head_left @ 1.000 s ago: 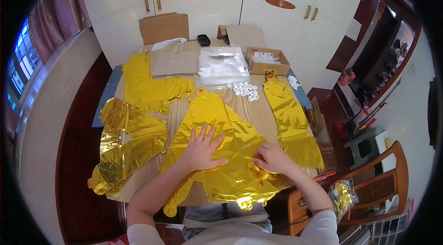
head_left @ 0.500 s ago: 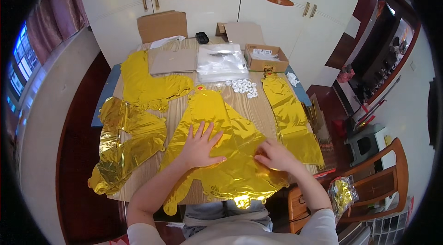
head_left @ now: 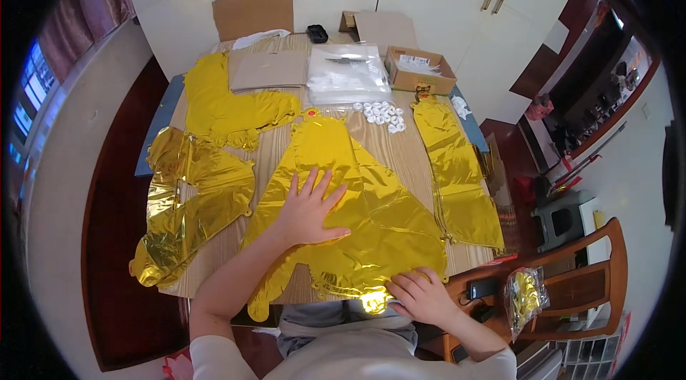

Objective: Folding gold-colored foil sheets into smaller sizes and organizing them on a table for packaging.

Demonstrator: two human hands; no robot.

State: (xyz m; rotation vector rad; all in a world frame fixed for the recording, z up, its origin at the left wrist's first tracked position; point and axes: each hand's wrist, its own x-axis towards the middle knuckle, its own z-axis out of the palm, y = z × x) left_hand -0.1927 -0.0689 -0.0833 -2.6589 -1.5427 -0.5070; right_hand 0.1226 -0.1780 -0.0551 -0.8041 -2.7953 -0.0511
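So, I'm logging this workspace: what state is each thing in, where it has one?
Middle gold foil piece, spread out, creased
Left hand, palm down, fingers spread on it
Right hand, fingers bent at its near edge; grip unclear
Right-hand gold foil piece, laid out, wrinkled
Cardboard box, open, white contents
Clear plastic sleeves, stacked flat
Cabinet doors, shut
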